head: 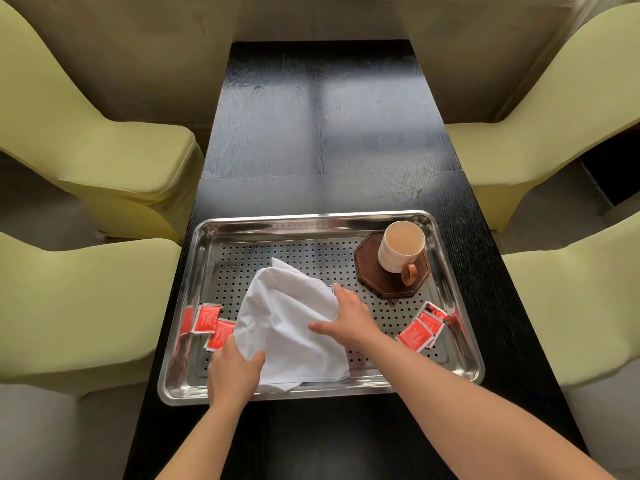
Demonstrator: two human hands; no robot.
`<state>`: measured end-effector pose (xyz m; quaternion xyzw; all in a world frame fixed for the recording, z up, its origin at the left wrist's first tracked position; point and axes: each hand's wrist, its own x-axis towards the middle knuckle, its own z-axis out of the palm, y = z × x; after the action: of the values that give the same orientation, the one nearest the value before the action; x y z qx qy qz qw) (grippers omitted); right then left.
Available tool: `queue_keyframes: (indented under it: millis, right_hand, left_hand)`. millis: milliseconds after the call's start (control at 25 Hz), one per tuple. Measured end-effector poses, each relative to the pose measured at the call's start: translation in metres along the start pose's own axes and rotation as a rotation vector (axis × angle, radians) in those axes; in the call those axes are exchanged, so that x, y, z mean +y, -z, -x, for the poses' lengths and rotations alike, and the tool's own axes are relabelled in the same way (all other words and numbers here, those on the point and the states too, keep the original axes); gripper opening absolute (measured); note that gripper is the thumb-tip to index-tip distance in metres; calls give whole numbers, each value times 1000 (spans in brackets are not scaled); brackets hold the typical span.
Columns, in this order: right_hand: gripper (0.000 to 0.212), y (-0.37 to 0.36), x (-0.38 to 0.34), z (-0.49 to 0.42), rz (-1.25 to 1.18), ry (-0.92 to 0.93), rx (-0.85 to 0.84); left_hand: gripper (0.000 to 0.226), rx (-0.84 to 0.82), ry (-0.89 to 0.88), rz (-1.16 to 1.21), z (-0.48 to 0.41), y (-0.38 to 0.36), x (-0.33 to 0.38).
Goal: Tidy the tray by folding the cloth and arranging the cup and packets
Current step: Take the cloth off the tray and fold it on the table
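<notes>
Perforated stainless-steel tray carrying a white fabric cloth, a white ceramic cup and red foil packets.
The cloth lies rumpled and partly doubled over at the tray's near middle, one corner pointing away. The cup, with a brown handle, stands upright in the far right corner. Two packets lie just left of the cloth, one touching it. An overlapping bunch lies by the right wall.

Forearms, left hand and right hand bare.
</notes>
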<state>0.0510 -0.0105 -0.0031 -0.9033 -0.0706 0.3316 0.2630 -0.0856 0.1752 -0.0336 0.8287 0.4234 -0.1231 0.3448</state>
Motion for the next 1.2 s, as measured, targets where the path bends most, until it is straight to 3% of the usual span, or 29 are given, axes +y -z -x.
queue_keyframes:
  millis: [160,200,280,360,400,600,720,840,1000,1200]
  right_hand:
    - [116,-27,-9,-10,126,-90,29]
    - [104,-33,-10,-12,165,-96,56]
    - [50,-39,-12,-14,182,-80,75]
    - [11,-38,-14,-11,17,-79,52]
    - [11,-35,-13,-7,-118,-81,52]
    - [27,0,-5,28,-843,-3,-16]
    - [26,25,5,57,-1058,126,-90]
    - [37,41,8,90,-1139,220,-165]
    - [35,45,6,131,-1071,269,-224]
    - [48,32,16,182,-964,265,-106]
  left_hand:
    - [66,-36,75,58,-13,-1,7]
    - [58,-55,80,92,-14,-3,9]
    - [34,-86,76,194,-14,-7,13]
    - [13,-92,74,291,-10,-8,17]
    - [6,-85,69,329,-8,-7,19]
    - [20,-90,-50,599,14,4,28]
    - [22,-96,-105,697,33,15,27]
    - [31,-294,-168,921,55,29,26]
    - [50,-604,-145,1177,80,37,28]
    - [58,-753,-213,1239,115,37,23]
